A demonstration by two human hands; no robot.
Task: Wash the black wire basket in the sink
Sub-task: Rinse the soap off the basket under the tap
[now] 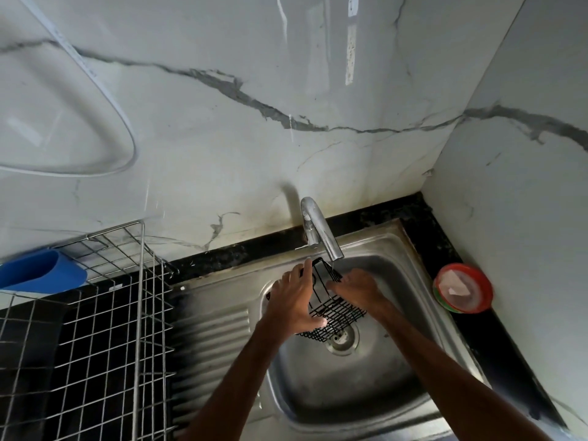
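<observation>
A small black wire basket hangs over the steel sink, just under the spout of the chrome tap. My left hand grips its left side, thumb at the lower edge and a finger reaching up along the top rim. On the basket's right side my right hand holds the upper wires, its fingertips hidden among them. A thin stream of water falls from the spout onto the basket's top. The drain lies directly below.
A metal wire dish rack stands on the black counter at left, with a blue plastic holder at its back. A red and green round dish sits on the counter right of the sink. Marble walls close the back and right.
</observation>
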